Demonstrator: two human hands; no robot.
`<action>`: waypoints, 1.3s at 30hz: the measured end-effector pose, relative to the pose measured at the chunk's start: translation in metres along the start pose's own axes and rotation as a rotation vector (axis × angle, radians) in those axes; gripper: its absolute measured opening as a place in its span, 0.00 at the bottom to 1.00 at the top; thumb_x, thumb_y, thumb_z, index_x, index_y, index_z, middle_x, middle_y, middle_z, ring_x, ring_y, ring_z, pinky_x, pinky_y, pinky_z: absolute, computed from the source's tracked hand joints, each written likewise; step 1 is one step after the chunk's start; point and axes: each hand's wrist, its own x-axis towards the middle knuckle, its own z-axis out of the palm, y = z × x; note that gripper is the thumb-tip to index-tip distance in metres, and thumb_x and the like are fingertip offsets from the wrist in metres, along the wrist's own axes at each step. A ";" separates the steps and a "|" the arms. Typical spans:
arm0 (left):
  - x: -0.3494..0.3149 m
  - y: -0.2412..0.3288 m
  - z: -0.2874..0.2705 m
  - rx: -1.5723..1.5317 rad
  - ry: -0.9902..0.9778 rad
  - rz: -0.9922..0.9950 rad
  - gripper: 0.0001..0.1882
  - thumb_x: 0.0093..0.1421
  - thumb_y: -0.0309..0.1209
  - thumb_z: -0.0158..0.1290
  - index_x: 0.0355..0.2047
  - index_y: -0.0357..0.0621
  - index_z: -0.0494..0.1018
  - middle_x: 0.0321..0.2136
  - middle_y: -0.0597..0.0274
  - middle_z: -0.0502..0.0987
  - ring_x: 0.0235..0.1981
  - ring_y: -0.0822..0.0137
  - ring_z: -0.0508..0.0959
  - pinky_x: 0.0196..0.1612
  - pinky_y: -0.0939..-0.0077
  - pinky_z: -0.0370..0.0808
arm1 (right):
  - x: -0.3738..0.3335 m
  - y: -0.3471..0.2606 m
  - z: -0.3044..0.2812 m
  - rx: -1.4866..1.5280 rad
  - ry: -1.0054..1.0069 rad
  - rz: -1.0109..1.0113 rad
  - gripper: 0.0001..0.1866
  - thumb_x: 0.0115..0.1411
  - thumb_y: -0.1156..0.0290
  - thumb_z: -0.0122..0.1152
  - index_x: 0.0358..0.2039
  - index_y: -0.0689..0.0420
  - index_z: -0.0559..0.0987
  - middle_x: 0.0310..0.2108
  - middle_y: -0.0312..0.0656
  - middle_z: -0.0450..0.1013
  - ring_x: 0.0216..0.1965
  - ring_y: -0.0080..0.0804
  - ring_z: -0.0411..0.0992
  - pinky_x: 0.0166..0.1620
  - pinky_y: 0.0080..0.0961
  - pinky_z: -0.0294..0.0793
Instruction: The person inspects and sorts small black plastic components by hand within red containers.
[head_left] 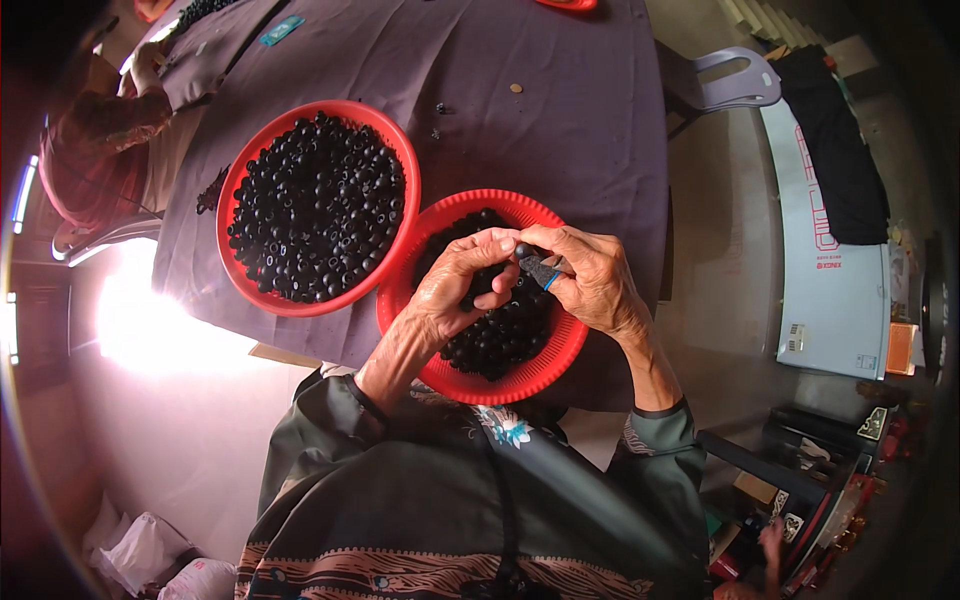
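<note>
Both my hands meet above the right-hand red basket (572, 350), which holds many small black round pieces (490, 345). One black round piece (524, 250) sits at the fingertips between the hands. My left hand (455, 280) pinches it from the left with thumb and forefinger, its other fingers curled. My right hand (598, 278) closes on it from the right. A dark grey finger cover (541, 272) with a blue rim is on the right thumb. Whether the right fingers hold anything more, I cannot make out.
A second red basket (412, 180), full of hollow black pieces, stands left and touches the first. Both are on a purple-grey tablecloth (560, 130). Another person (100, 150) sits at the far left. A grey plastic chair (735, 85) stands right, beyond the table edge.
</note>
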 end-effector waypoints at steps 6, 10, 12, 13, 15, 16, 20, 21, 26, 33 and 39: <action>0.000 0.004 -0.004 -0.012 -0.079 -0.005 0.10 0.58 0.24 0.48 0.41 0.36 0.69 0.18 0.65 0.67 0.15 0.79 0.64 0.13 0.90 0.56 | 0.002 -0.006 -0.009 -0.018 -0.071 0.058 0.20 0.46 0.86 0.57 0.43 0.59 0.72 0.30 0.45 0.74 0.26 0.30 0.76 0.29 0.23 0.75; -0.001 0.001 -0.001 -0.048 -0.058 -0.014 0.10 0.57 0.24 0.49 0.39 0.37 0.70 0.17 0.65 0.66 0.15 0.79 0.63 0.12 0.90 0.56 | 0.005 -0.009 -0.015 -0.097 -0.130 0.148 0.16 0.46 0.81 0.61 0.38 0.60 0.71 0.25 0.44 0.74 0.24 0.32 0.75 0.28 0.24 0.73; 0.000 0.000 -0.003 -0.118 -0.026 0.011 0.09 0.57 0.23 0.49 0.38 0.37 0.69 0.18 0.65 0.67 0.14 0.79 0.63 0.12 0.90 0.56 | 0.006 -0.011 -0.016 -0.109 -0.140 0.177 0.14 0.46 0.79 0.62 0.35 0.60 0.71 0.23 0.44 0.73 0.23 0.33 0.74 0.27 0.25 0.72; 0.000 0.000 -0.003 -0.118 -0.023 0.012 0.09 0.57 0.23 0.49 0.38 0.37 0.69 0.18 0.65 0.67 0.14 0.79 0.63 0.12 0.90 0.56 | 0.007 -0.011 -0.015 -0.132 -0.162 0.179 0.13 0.46 0.78 0.63 0.32 0.61 0.70 0.22 0.44 0.72 0.22 0.36 0.74 0.27 0.27 0.71; -0.001 0.001 0.002 -0.145 0.055 0.003 0.08 0.56 0.22 0.49 0.37 0.37 0.69 0.18 0.65 0.67 0.15 0.79 0.63 0.12 0.90 0.56 | 0.007 -0.010 -0.013 -0.159 -0.181 0.185 0.13 0.46 0.77 0.63 0.29 0.61 0.69 0.21 0.45 0.71 0.22 0.39 0.73 0.26 0.29 0.70; -0.001 -0.001 0.003 -0.145 0.051 -0.002 0.08 0.56 0.22 0.49 0.37 0.37 0.69 0.18 0.65 0.67 0.15 0.79 0.63 0.12 0.90 0.56 | 0.006 -0.007 -0.012 -0.187 -0.199 0.202 0.12 0.46 0.76 0.63 0.28 0.61 0.68 0.19 0.46 0.70 0.21 0.41 0.72 0.25 0.31 0.69; 0.000 -0.004 0.003 -0.182 0.006 -0.002 0.08 0.56 0.22 0.48 0.38 0.38 0.69 0.22 0.64 0.69 0.15 0.78 0.64 0.12 0.91 0.57 | 0.008 -0.006 -0.008 -0.206 -0.229 0.219 0.11 0.47 0.74 0.61 0.26 0.61 0.67 0.17 0.48 0.68 0.20 0.47 0.69 0.24 0.34 0.66; 0.000 -0.005 0.003 -0.184 0.024 -0.006 0.09 0.56 0.22 0.48 0.38 0.37 0.69 0.23 0.64 0.69 0.15 0.78 0.65 0.12 0.91 0.57 | 0.009 -0.006 -0.007 -0.206 -0.229 0.219 0.11 0.47 0.74 0.61 0.26 0.61 0.67 0.17 0.48 0.68 0.20 0.47 0.69 0.24 0.34 0.66; -0.003 -0.004 0.002 -0.126 0.053 -0.006 0.10 0.57 0.23 0.48 0.40 0.37 0.69 0.26 0.64 0.71 0.17 0.79 0.66 0.12 0.91 0.58 | 0.011 -0.007 -0.007 -0.227 -0.259 0.213 0.10 0.48 0.72 0.60 0.25 0.62 0.68 0.16 0.49 0.66 0.20 0.48 0.69 0.24 0.36 0.65; 0.000 -0.007 -0.002 -0.094 0.024 0.004 0.09 0.58 0.25 0.50 0.39 0.37 0.70 0.26 0.63 0.71 0.17 0.79 0.66 0.12 0.91 0.58 | 0.009 -0.006 -0.006 -0.245 -0.259 0.203 0.09 0.48 0.73 0.59 0.26 0.62 0.69 0.16 0.49 0.67 0.21 0.49 0.69 0.24 0.38 0.66; 0.001 -0.007 -0.002 -0.097 0.039 0.026 0.08 0.57 0.25 0.50 0.38 0.36 0.70 0.24 0.64 0.70 0.18 0.78 0.65 0.13 0.90 0.58 | 0.008 -0.007 -0.005 -0.301 -0.272 0.211 0.08 0.48 0.74 0.58 0.26 0.61 0.69 0.17 0.49 0.68 0.22 0.50 0.70 0.25 0.39 0.66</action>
